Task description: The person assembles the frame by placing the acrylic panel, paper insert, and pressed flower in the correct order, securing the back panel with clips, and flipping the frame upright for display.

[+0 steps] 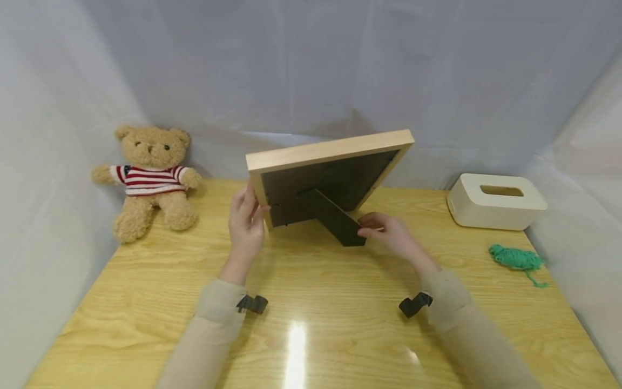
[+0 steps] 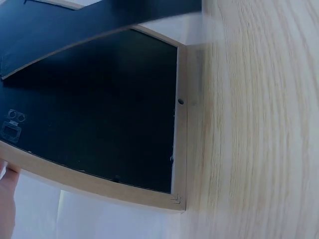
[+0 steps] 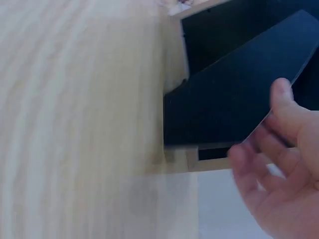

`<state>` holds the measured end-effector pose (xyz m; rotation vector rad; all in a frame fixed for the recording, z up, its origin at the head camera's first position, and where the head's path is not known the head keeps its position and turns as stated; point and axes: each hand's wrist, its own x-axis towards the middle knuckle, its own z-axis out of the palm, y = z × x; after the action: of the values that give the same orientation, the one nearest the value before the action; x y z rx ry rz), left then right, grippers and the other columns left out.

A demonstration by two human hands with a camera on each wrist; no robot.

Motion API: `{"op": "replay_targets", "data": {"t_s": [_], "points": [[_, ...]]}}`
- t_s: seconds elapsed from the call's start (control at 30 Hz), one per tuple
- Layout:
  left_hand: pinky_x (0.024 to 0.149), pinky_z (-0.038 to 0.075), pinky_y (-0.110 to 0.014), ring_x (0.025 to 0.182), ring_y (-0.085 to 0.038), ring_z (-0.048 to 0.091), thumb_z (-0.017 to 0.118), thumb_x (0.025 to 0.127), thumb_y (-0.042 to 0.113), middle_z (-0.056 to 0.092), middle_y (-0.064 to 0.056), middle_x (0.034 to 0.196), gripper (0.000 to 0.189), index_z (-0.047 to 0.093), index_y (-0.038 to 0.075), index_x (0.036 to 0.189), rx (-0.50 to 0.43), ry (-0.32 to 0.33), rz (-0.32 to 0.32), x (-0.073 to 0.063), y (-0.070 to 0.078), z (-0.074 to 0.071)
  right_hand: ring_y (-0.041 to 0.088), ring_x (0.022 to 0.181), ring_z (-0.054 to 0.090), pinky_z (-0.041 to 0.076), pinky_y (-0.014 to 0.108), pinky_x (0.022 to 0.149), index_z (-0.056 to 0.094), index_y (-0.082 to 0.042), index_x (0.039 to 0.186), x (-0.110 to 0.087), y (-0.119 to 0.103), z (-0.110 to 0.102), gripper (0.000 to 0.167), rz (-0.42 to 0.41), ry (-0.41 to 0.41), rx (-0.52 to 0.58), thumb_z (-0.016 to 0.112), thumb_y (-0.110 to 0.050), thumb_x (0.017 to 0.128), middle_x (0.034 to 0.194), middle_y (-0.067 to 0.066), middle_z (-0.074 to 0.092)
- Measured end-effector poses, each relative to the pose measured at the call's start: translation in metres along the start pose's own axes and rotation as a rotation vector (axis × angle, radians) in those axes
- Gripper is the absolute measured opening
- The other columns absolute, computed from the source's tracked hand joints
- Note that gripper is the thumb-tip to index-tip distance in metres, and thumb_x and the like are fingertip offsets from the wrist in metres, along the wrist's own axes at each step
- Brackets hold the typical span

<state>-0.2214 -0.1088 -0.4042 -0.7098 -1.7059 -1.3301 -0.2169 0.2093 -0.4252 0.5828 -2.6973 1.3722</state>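
Observation:
A picture frame [image 1: 330, 148] of light wood stands on the table with its black back toward me, leaning away. From the back, its black support leg [image 1: 340, 221] slants out and down to the tabletop. My left hand [image 1: 247, 221] grips the frame's left side, thumb at the back edge and fingers along the outside. In the left wrist view only part of that hand [image 2: 7, 199] shows, beside the wooden rim. My right hand [image 1: 389, 235] pinches the leg's right edge near its lower end. The right wrist view has the thumb [image 3: 283, 94] on that edge, the other fingers partly behind it.
On the left a teddy bear [image 1: 153, 183] in a striped sweater sits against the curtain. A white tissue box [image 1: 495, 202] stands at the back right, with a green yarn bundle [image 1: 517, 258] in front of it. Pale curtains [image 1: 291, 65] enclose the wooden table [image 1: 340, 335].

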Motion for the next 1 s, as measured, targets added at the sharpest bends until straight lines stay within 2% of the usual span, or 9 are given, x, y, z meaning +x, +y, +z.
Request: {"op": "replay_targets", "data": {"t_s": [0.2, 0.4, 0.47, 0.53, 0.6, 0.7, 0.77, 0.9, 1.0], "points": [[0.09, 0.049, -0.028, 0.101, -0.019, 0.049, 0.058, 0.08, -0.021, 0.052, -0.021, 0.111, 0.098, 0.033, 0.052, 0.141, 0.076, 0.034, 0.055, -0.002, -0.002, 0.003, 0.014, 0.077, 0.065, 0.054, 0.029, 0.068, 0.072, -0.003, 0.09, -0.008, 0.005, 0.001, 0.007, -0.107, -0.076, -0.027, 0.071, -0.008, 0.085, 0.086, 0.005, 0.071], [0.086, 0.052, -0.027, 0.108, -0.021, 0.05, 0.053, 0.078, -0.029, 0.051, -0.02, 0.115, 0.103, 0.034, 0.048, 0.143, 0.085, 0.042, 0.091, -0.012, 0.002, 0.007, 0.02, 0.083, 0.066, 0.055, 0.034, 0.075, 0.072, 0.0, 0.098, -0.012, 0.004, -0.01, 0.016, -0.109, -0.147, -0.036, 0.072, -0.01, 0.085, 0.092, 0.008, 0.071], [0.083, 0.053, -0.025, 0.108, -0.02, 0.049, 0.051, 0.077, -0.031, 0.05, -0.021, 0.115, 0.103, 0.035, 0.046, 0.143, 0.067, 0.029, 0.09, -0.014, 0.004, 0.008, 0.02, 0.086, 0.065, 0.054, 0.033, 0.076, 0.069, 0.002, 0.106, -0.013, 0.003, -0.016, 0.023, -0.111, -0.134, -0.04, 0.07, -0.008, 0.086, 0.096, 0.01, 0.07], [0.081, 0.053, -0.023, 0.106, -0.02, 0.049, 0.05, 0.077, -0.031, 0.05, -0.021, 0.115, 0.102, 0.036, 0.045, 0.143, 0.051, 0.018, 0.087, -0.016, 0.007, 0.01, 0.017, 0.083, 0.064, 0.054, 0.029, 0.073, 0.063, 0.003, 0.117, -0.012, -0.004, -0.025, 0.03, -0.118, -0.047, -0.006, 0.067, -0.006, 0.089, 0.097, 0.013, 0.068], [0.081, 0.053, -0.023, 0.104, -0.02, 0.05, 0.05, 0.077, -0.031, 0.05, -0.021, 0.114, 0.1, 0.036, 0.044, 0.143, 0.045, 0.006, 0.096, -0.017, 0.01, 0.011, 0.015, 0.078, 0.063, 0.053, 0.024, 0.069, 0.054, 0.004, 0.129, -0.01, -0.017, -0.035, 0.038, -0.14, 0.103, 0.078, 0.06, -0.004, 0.093, 0.095, 0.017, 0.066], [0.081, 0.053, -0.023, 0.103, -0.022, 0.052, 0.05, 0.077, -0.031, 0.05, -0.021, 0.114, 0.098, 0.038, 0.04, 0.143, 0.042, -0.008, 0.119, -0.02, 0.014, 0.014, 0.013, 0.07, 0.061, 0.052, 0.021, 0.064, 0.041, -0.001, 0.142, -0.009, -0.05, -0.05, 0.044, -0.219, 0.323, 0.223, 0.049, -0.004, 0.099, 0.091, 0.022, 0.062], [0.081, 0.053, -0.023, 0.103, -0.024, 0.053, 0.05, 0.075, -0.033, 0.05, -0.023, 0.114, 0.098, 0.039, 0.038, 0.143, 0.036, -0.017, 0.137, -0.021, 0.017, 0.015, 0.012, 0.069, 0.06, 0.052, 0.021, 0.064, 0.034, -0.006, 0.147, -0.009, -0.072, -0.058, 0.047, -0.262, 0.417, 0.244, 0.045, -0.011, 0.101, 0.091, 0.022, 0.06], [0.082, 0.053, -0.023, 0.101, -0.028, 0.056, 0.052, 0.071, -0.035, 0.051, -0.023, 0.113, 0.1, 0.041, 0.034, 0.143, 0.044, -0.032, 0.172, -0.025, 0.023, 0.018, 0.008, 0.069, 0.058, 0.05, 0.017, 0.064, 0.031, -0.014, 0.149, -0.011, -0.102, -0.066, 0.05, -0.263, 0.448, 0.113, 0.045, -0.024, 0.102, 0.093, 0.012, 0.061], [0.083, 0.054, -0.028, 0.096, -0.033, 0.058, 0.055, 0.072, -0.032, 0.052, -0.024, 0.112, 0.096, 0.04, 0.03, 0.144, 0.078, -0.074, 0.231, -0.027, 0.029, 0.021, 0.008, 0.069, 0.057, 0.049, 0.016, 0.064, 0.036, -0.011, 0.147, -0.011, -0.112, -0.068, 0.048, -0.277, 0.428, 0.007, 0.047, -0.017, 0.1, 0.094, 0.012, 0.061]]}}
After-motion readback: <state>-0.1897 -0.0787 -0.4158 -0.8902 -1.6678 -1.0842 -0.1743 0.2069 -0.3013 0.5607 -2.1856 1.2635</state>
